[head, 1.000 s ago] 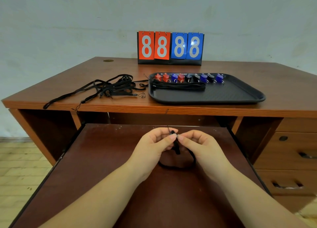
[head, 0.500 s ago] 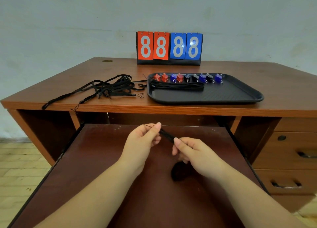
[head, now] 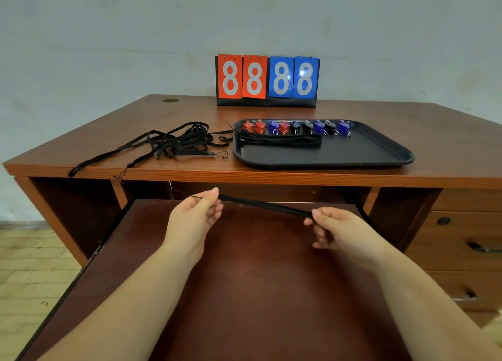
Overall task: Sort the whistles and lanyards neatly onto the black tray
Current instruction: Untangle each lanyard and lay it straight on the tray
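Observation:
A black lanyard (head: 264, 205) is stretched straight between my two hands above the pull-out shelf. My left hand (head: 194, 219) pinches its left end, where a thin cord sticks out past my fingers. My right hand (head: 332, 229) pinches the right end. On the desk, the black tray (head: 380, 154) carries a row of red, blue and black whistles (head: 296, 127) along its far rim. Straightened lanyards (head: 279, 140) lie just in front of them. A tangled pile of black lanyards (head: 176, 143) lies on the desk left of the tray.
A flip scoreboard (head: 267, 81) reading 8888 stands at the back of the desk (head: 448, 132). The dark pull-out shelf (head: 258, 292) extends under my arms. Drawers (head: 467, 241) sit at the right. One loose lanyard end hangs over the desk's front left edge.
My hands moved apart from a close pinch at the centre. The lanyard, bunched in a loop below them before, is now pulled out straight between them.

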### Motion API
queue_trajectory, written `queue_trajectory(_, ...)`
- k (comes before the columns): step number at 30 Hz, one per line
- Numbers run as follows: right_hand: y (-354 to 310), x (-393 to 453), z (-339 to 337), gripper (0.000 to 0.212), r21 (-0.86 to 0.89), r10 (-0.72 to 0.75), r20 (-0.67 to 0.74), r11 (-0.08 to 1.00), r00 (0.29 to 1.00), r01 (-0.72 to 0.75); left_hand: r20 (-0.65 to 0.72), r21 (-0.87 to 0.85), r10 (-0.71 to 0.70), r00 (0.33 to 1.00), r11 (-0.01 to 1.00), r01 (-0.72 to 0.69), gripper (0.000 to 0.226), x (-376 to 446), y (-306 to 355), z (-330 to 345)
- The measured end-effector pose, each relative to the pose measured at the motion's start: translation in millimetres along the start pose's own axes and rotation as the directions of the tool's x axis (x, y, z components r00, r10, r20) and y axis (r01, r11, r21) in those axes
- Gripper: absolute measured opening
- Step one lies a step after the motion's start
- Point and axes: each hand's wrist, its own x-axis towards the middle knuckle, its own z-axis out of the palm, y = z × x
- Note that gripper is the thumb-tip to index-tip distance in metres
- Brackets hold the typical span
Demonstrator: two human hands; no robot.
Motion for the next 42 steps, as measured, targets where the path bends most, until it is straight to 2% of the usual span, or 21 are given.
queue_trajectory(9, -7.0, -0.7, -7.2, 0.011, 0.209, -0.077, -0.167, 0.971, 0.983, 0.111, -0.015, 0.064, 0.068, 0.998, 0.996, -0.067, 0.003, 0.9, 9.5, -3.7)
queue_trajectory(12, -29.7, -1.3, -16.4, 0.01, 0.184, -0.153, -0.203, 0.964, 0.967, 0.191, -0.018, 0.115, 0.126, 0.992, 0.986, -0.123, 0.003, 1.6, 24.9, 2.7)
queue_trajectory(16, -73.0, 3.9, -37.8, 0.009, 0.003, -0.282, -0.2, 0.957, 0.938, 0.289, 0.032, 0.299, 0.312, 0.95, 0.904, -0.307, 0.004, 9.6, 58.0, 18.5)
queue_trajectory(20, -104.5, 26.3, -60.7, 0.002, -0.306, -0.35, -0.214, 0.911, 0.912, 0.278, 0.173, 0.579, 0.42, 0.891, 0.688, -0.437, 0.008, 32.2, 81.6, 38.3)
queue_trajectory(22, -111.4, 43.6, -68.9, 0.006, -0.491, -0.357, -0.204, 0.843, 0.911, 0.22, 0.216, 0.698, 0.409, 0.887, 0.571, -0.433, 0.012, 47.5, 85.3, 49.2)
queue_trajectory(25, -111.2, 72.1, -74.9, 0.011, -0.726, -0.331, -0.168, 0.679, 0.929, 0.111, 0.276, 0.807, 0.348, 0.896, 0.422, -0.413, 0.015, 69.4, 81.3, 62.8)
queue_trajectory(27, -107.9, 89.6, -76.2, 0.012, -0.799, -0.3, -0.138, 0.597, 0.944, 0.073, 0.299, 0.848, 0.317, 0.9, 0.345, -0.403, 0.015, 82.0, 77.1, 69.7)
queue_trajectory(30, -104.8, 111.3, -77.7, 0.012, -0.828, -0.284, -0.115, 0.557, 0.952, 0.066, 0.312, 0.893, 0.287, 0.906, 0.238, -0.383, 0.016, 98.7, 74.8, 78.7)
queue_trajectory(36, -100.3, 130.3, -76.7, 0.012, -0.847, -0.288, -0.136, 0.53, 0.948, 0.04, 0.307, 0.924, 0.221, 0.926, 0.165, -0.346, 0.02, 116.0, 75.4, 81.5)
queue_trajectory(38, -98.2, 127.5, -75.9, 0.013, -0.842, -0.293, -0.138, 0.538, 0.946, 0.044, 0.296, 0.919, 0.231, 0.927, 0.194, -0.342, 0.032, 115.7, 75.8, 75.9)
queue_trajectory(42, -104.6, 111.8, -67.6, 0.031, -0.849, -0.321, -0.146, 0.526, 0.936, 0.048, 0.245, 0.91, 0.311, 0.918, 0.254, -0.329, 0.053, 108.8, 89.3, 55.4)
